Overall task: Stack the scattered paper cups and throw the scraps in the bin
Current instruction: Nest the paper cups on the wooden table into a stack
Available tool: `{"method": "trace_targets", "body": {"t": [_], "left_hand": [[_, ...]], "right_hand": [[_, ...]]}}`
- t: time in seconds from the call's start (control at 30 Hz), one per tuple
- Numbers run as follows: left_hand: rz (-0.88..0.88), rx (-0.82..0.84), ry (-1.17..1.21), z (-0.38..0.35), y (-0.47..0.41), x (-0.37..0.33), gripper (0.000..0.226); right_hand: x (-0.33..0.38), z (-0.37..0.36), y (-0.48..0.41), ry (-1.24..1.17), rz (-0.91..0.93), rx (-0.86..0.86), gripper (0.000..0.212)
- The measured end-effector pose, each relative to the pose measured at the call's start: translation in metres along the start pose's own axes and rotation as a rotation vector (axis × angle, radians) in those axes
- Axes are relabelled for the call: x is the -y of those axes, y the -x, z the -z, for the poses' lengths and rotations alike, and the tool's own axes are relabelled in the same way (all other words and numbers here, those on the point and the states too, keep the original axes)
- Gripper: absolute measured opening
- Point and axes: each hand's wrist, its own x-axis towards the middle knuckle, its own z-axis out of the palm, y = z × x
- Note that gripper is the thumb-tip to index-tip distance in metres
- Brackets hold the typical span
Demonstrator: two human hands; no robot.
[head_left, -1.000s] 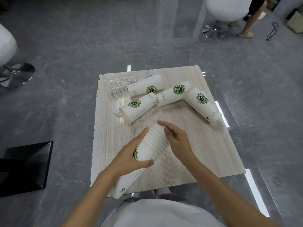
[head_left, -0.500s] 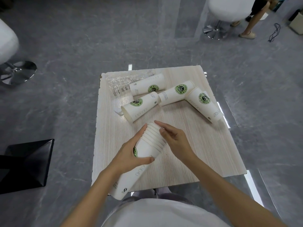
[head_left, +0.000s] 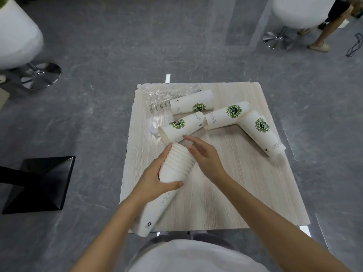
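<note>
- Four loose cups [head_left: 227, 116] lie sideways on the table's [head_left: 245, 193] far half.
- Left hand [head_left: 155, 179] grips the nested stack [head_left: 177, 163] at the near edge.
- Right hand [head_left: 206, 157], fingers straight, hovers beside its rims.

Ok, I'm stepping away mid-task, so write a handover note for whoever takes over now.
Left grip holds the nested cup stack, which lies over the near edge of the table.
Right grip is open, fingers straight beside the stack's rims, pointing at the nearest loose cup.
Done: several cups nested.
Left: that cup and three other loose cups, all on their sides; clear plastic wrap and a white scrap at far left, not yet binned.
</note>
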Motion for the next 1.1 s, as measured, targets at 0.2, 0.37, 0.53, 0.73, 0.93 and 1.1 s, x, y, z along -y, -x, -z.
{"method": "trace_targets", "body": {"t": [0.2,0.37,0.53,0.73,0.93,1.1], "left_hand": [[0.053,-0.093,0.057,0.021,0.000,0.016,0.107],[0.102,-0.147,0.084,0.035,-0.001,0.030,0.110],[0.126,-0.176,0.107,0.041,-0.001,0.036,0.104],[0.147,-0.196,0.146,0.048,-0.002,0.042,0.107],[0.178,-0.223,0.155,0.053,-0.001,0.051,0.105],[0.191,-0.228,0.154,0.052,0.002,0.055,0.104]], "right_hand": [[-0.005,-0.009,-0.054,0.277,0.056,0.123,0.039],[-0.012,-0.022,-0.092,0.607,0.201,0.260,0.050],[-0.017,-0.029,-0.121,1.023,0.315,0.477,0.077],[-0.023,-0.036,-0.137,1.281,0.329,0.654,0.093],[-0.026,-0.041,-0.141,1.355,0.407,0.654,0.096],[-0.025,-0.040,-0.137,1.299,0.473,0.631,0.087]]}}
